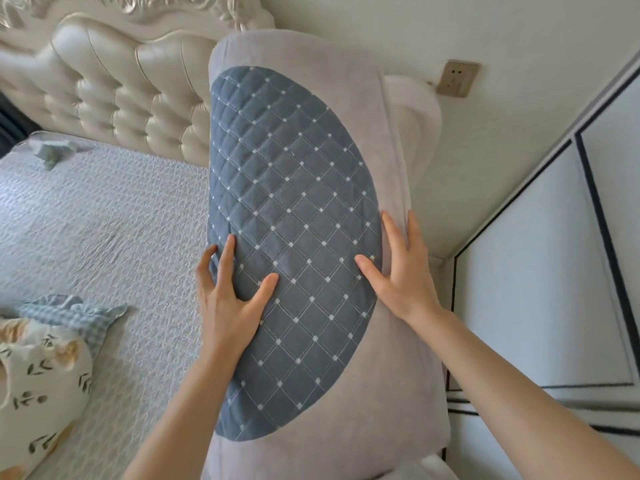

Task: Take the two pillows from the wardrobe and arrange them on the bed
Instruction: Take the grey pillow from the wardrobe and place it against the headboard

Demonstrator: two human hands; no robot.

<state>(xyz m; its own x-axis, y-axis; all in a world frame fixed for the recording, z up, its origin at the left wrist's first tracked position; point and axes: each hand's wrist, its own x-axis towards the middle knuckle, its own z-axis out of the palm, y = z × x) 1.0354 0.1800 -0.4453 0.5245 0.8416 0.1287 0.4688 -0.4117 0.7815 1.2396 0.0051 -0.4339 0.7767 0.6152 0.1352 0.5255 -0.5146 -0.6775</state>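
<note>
A grey pillow with a quilted blue oval panel fills the middle of the view, held above the right side of the bed. My left hand grips its left edge, thumb on the blue panel. My right hand presses on its right side, fingers wrapped over the edge. A second pale pillow shows behind the first one at its upper right edge. How much of it is there is hidden.
A cream tufted headboard runs along the top left. A floral cushion with checked trim lies at the bed's lower left. White wardrobe doors stand on the right, with a wall socket above.
</note>
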